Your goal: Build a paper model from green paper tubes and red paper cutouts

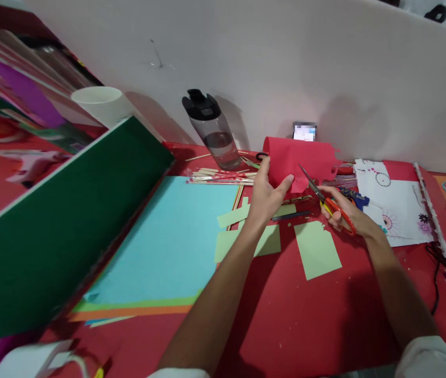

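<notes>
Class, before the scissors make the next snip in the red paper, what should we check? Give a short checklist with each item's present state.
1. Left hand grips red paper: ok.
2. Right hand holds scissors: ok.
3. Blades open at the paper's edge: ok.
4. Left fingers away from the blades: cannot tell, they look close.
5. Bottle capped and upright: ok.
6. Green pieces lie flat under the hands, apart from the cut: ok.

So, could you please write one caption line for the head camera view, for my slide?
Left hand holds red paper while right hand cuts it with red-handled scissors.
</notes>
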A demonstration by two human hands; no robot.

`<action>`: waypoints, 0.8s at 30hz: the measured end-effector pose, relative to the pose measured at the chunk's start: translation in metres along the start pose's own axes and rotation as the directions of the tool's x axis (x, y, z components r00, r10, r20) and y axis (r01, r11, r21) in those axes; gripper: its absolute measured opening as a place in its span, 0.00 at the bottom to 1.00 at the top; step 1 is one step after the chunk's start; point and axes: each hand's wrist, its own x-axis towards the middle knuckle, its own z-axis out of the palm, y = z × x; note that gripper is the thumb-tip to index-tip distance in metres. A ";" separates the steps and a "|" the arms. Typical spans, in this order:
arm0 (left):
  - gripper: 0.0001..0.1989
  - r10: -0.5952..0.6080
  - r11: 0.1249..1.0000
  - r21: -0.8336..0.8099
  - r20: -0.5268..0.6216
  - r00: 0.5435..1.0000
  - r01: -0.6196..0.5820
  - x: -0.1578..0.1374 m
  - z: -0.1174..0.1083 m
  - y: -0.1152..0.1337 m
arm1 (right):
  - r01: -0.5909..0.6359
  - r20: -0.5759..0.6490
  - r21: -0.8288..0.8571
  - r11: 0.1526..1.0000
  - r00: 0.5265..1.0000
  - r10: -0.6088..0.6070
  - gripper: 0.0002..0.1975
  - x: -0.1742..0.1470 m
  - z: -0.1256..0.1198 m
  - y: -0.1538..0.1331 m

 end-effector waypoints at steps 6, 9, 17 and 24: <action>0.26 -0.028 1.000 -0.015 0.018 0.999 0.028 0.000 -0.001 0.006 | -0.031 -0.032 -0.020 0.999 0.999 0.030 0.36 -0.001 -0.001 -0.004; 0.26 -0.034 0.999 -0.002 0.038 0.999 0.034 0.001 -0.002 0.005 | -0.031 -0.032 -0.004 1.000 0.999 0.031 0.34 0.000 -0.003 -0.001; 0.26 -0.074 0.997 0.017 0.023 0.997 0.074 0.000 -0.004 0.001 | -0.028 -0.060 -0.071 0.997 0.998 0.024 0.28 0.000 -0.006 0.003; 0.19 -0.048 0.997 -0.052 0.049 0.998 0.050 -0.001 -0.005 0.005 | -0.056 -0.056 -0.115 0.992 0.997 0.050 0.30 -0.003 -0.009 -0.001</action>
